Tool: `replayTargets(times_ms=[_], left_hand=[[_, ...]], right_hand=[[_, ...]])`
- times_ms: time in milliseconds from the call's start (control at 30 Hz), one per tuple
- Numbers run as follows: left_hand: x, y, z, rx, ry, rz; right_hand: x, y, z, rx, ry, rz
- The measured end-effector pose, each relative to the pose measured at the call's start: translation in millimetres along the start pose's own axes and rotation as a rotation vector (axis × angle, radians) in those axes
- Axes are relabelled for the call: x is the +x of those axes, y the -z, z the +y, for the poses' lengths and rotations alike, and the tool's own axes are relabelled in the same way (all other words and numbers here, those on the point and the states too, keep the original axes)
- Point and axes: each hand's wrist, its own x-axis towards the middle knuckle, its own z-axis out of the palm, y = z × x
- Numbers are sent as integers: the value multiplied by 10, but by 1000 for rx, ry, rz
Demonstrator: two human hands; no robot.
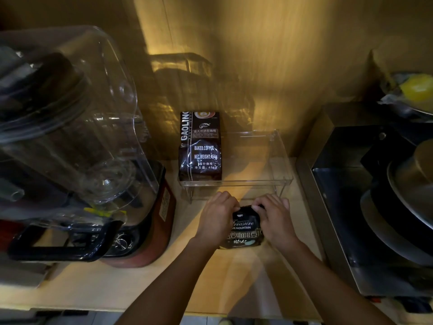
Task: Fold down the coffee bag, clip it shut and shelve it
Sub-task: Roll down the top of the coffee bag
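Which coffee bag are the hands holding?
The small black bag on the counter, between the left hand and right hand. The taller bag stands untouched on the clear shelf.

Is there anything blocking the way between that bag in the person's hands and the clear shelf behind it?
Nothing visible blocks it. Both the left hand and right hand grip the black coffee bag on the counter, just in front of the clear shelf. Another coffee bag stands on the shelf's left side; the right side looks free.
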Motion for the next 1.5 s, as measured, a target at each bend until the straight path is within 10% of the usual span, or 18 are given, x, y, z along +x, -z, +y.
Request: replayTargets(times_ms=[733, 1500], left_hand=[[-103, 51, -140, -90, 44, 22], [-235, 93, -156, 78, 111, 85]], right_hand=[[89, -14, -196, -120, 368, -155], [49, -168, -172, -40, 229, -55]])
